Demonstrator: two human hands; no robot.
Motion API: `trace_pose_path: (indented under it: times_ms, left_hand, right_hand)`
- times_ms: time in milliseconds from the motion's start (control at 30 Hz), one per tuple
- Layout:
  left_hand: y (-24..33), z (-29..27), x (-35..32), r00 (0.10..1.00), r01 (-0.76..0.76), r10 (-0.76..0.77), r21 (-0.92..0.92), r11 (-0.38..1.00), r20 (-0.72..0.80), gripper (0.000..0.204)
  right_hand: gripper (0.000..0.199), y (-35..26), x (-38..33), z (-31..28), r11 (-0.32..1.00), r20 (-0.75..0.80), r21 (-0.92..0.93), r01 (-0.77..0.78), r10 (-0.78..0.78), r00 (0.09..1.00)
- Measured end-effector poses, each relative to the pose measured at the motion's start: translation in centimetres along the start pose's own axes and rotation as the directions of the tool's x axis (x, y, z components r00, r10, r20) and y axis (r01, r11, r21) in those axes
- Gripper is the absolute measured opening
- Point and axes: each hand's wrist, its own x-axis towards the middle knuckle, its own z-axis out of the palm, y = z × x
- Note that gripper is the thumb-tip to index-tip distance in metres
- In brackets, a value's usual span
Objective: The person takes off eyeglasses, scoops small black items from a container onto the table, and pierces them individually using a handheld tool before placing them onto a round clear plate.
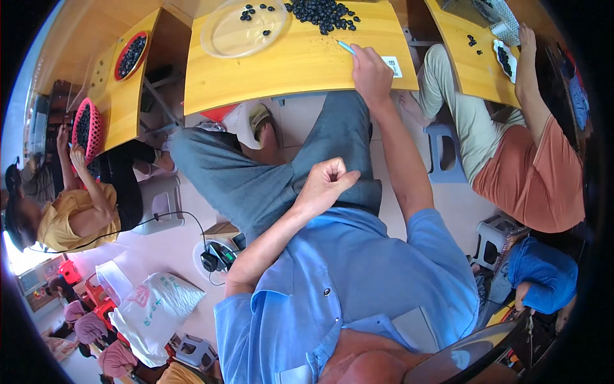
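Note:
My right hand is closed round a slim light-blue pen-like tool, its tip pointing at the yellow table. My left hand is held over my lap, fingers curled in a loose fist; whatever may lie inside is hidden. A heap of small, dark, roundish pieces lies at the far side of the table, beyond the tool's tip. Left of it is a shallow clear round tray with several of the same pieces in it. Small crumbs are scattered by the tool.
A white printed card lies right of my right hand. On the left table are a red bowl and a pink basket of dark pieces, by a seated person. Another person sits right, by a white dish. A white sack rests on the floor.

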Motion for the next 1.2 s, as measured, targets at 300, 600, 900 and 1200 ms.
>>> trace_pose_path:
  times_ms: [300,600,900,1200]
  left_hand:
    - [-0.6,0.3,0.2,0.999,-0.028,0.028,0.010,1.000,0.019,0.040]
    - [-0.1,0.7,0.3,0.995,-0.083,0.081,0.026,0.996,0.051,0.018]
    - [3.2,-8.0,2.5,0.947,-0.232,0.249,0.107,0.967,-0.201,0.009]
    - [6.3,-15.1,5.9,0.745,-0.339,0.381,0.181,0.923,-0.548,0.038]
  right_hand:
    - [0.016,-0.2,-0.1,-0.3,0.999,0.013,0.014,-0.030,0.030,0.999]
    - [0.015,-0.2,-0.1,-0.2,0.998,-0.013,0.013,-0.055,0.055,0.998]
    - [0.014,0.2,0.0,-0.2,0.993,0.015,0.034,-0.117,0.116,0.993]
    - [0.014,4.3,0.2,-2.1,0.977,0.137,-0.052,-0.204,0.210,0.968]
